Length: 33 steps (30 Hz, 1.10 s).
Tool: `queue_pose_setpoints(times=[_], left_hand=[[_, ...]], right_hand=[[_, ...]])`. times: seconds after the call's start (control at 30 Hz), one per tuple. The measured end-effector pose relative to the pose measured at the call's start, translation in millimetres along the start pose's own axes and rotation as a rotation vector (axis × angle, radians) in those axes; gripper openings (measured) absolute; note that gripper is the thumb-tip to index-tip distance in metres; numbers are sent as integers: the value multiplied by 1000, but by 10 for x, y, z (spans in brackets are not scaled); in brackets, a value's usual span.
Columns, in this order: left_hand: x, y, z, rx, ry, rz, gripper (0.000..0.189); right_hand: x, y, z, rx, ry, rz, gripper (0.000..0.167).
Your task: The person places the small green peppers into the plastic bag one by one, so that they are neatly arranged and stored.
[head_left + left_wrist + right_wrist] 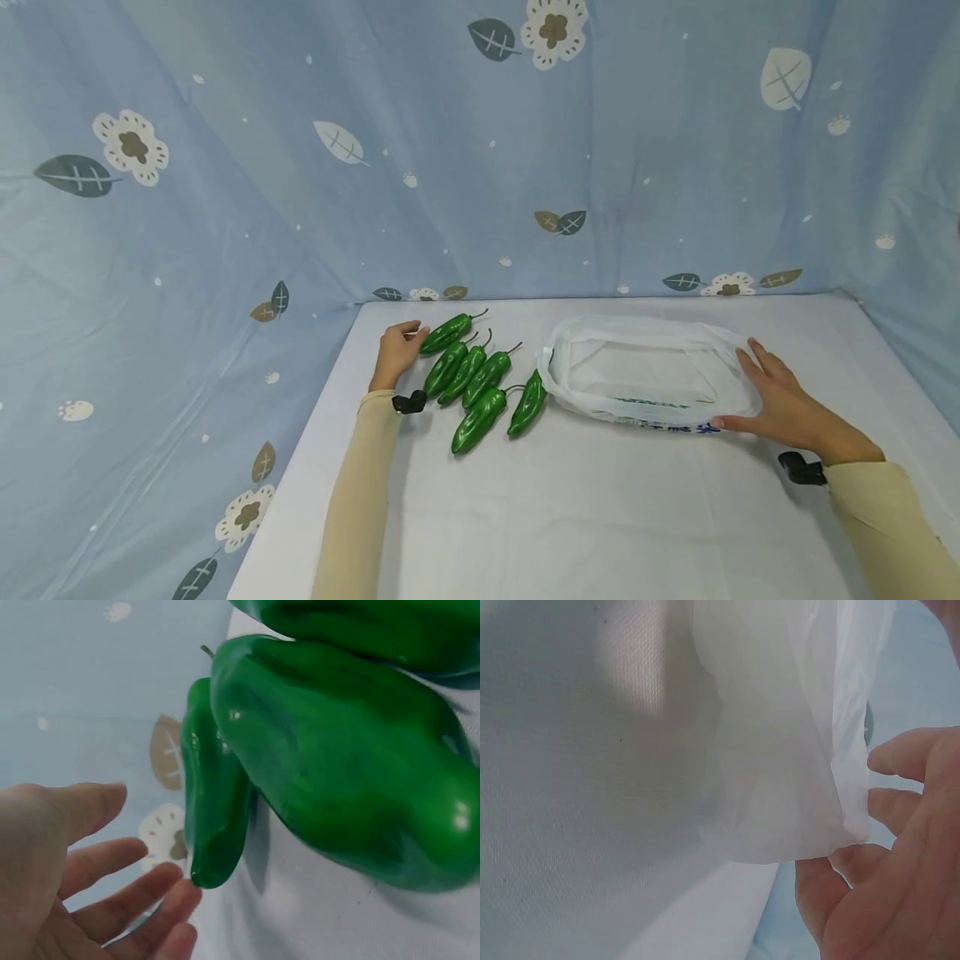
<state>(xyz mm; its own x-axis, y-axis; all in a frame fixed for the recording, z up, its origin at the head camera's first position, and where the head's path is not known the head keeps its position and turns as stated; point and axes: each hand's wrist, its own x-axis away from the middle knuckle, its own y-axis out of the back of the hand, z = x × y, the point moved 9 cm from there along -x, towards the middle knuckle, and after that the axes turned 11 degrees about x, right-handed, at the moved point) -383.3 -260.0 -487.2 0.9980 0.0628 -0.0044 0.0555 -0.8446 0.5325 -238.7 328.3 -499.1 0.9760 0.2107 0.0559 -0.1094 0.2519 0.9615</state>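
My left hand is beside the farthest of several glossy green chili peppers at the table's back left. In the left wrist view its fingers are spread and loosely bent, fingertips right at the lower tip of that pepper, palm bare. A white translucent plastic bag lies with its mouth spread wide, green and blue print on its front side. Against the bag's right end rests my right hand, thumb and fingers apart; the right wrist view has its fingertips along the bag's edge.
More green peppers lie grouped between the left hand and the bag, including one at the front. Another pepper has its stem end at the bag's left rim. A white cloth covers the table; a blue patterned curtain hangs behind.
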Motion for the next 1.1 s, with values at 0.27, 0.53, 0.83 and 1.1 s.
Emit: queue_pose_setpoints(times=[0.27,0.53,0.83,1.1], left_hand=[[-49,-87,69,-8,91,29,50],[-32,-150,128,-64,129,57,49],[-23,-165,125,-89,130,74,48],[-19,-195,92,-111,83,100,45]], right_hand=[[-15,-15,-9,-9,-6,-8,138],[-22,-32,-41,-18,-33,32,139],[-22,-7,-27,19,-21,9,136],[-2,-8,-14,30,-20,9,134]])
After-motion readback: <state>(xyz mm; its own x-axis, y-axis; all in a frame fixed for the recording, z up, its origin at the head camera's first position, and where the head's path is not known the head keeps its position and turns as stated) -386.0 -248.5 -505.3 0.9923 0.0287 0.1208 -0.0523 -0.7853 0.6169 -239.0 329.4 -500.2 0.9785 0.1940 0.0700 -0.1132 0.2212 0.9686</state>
